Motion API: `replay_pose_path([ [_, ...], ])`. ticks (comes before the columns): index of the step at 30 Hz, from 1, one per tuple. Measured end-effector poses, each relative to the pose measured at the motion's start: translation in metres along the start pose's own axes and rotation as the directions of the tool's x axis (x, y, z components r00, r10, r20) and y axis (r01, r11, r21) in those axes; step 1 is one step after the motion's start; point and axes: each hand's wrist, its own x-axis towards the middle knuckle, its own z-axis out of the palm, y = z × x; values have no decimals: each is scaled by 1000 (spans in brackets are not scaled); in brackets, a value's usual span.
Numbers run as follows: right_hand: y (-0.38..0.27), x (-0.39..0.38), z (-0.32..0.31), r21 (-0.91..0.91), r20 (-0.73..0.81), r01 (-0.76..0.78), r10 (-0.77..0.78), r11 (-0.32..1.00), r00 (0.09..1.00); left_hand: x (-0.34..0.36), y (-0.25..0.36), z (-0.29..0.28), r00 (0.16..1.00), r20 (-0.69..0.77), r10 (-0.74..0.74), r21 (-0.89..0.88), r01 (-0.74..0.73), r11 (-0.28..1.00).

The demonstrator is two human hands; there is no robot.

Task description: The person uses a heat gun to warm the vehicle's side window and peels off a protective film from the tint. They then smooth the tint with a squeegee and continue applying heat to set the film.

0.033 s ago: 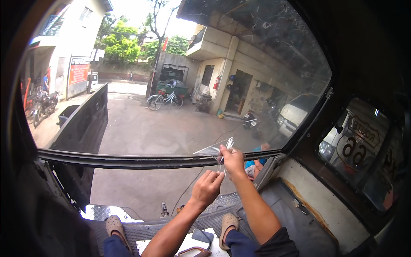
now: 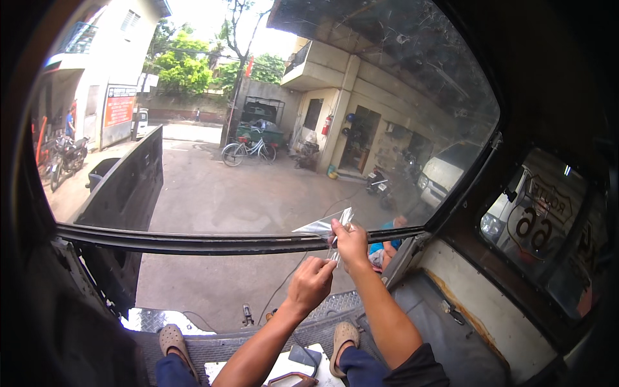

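Both hands are raised in front of the lower black frame bar (image 2: 193, 240) of a large window. A thin, clear, crumpled plastic sheet (image 2: 314, 227) runs between them; whether it is a bag or loose film I cannot tell. My right hand (image 2: 351, 244) is closed on its upper part, and a pointed flap sticks out to the left over the bar. Just below and to the left, my left hand (image 2: 309, 284) pinches the lower end. Its fingertips are partly hidden by the hand itself.
At the left a dark door panel (image 2: 126, 184) stands swung outward. Beyond the bar, at the right, a person in blue (image 2: 389, 247) sits low. Between my feet lies a white board (image 2: 222, 371) with dark items on it. A black padded seat (image 2: 445, 335) lines the right side.
The plastic's flap has shifted slightly and catches more light. Both hands stay closed on it in nearly the same place.
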Motion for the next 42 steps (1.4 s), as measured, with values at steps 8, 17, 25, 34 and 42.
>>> replay_pose_path([
  [8,6,-3,-6,-65,-6,54,-55,996,998,8,-28,1,401,462,-791,-519,846,126],
  [17,11,-5,-10,-86,-3,98,-99,991,995,26,-48,26,223,507,-833,-758,575,-307],
  [25,6,-6,-16,-213,13,194,-196,958,981,16,-46,41,264,472,-841,-832,450,-326],
  [34,2,-5,-25,-170,52,177,-170,969,984,4,-34,57,258,475,-841,-854,365,-371],
  [42,-9,2,-47,-312,207,203,-142,928,968,-9,-16,82,244,483,-841,-863,291,-412],
])
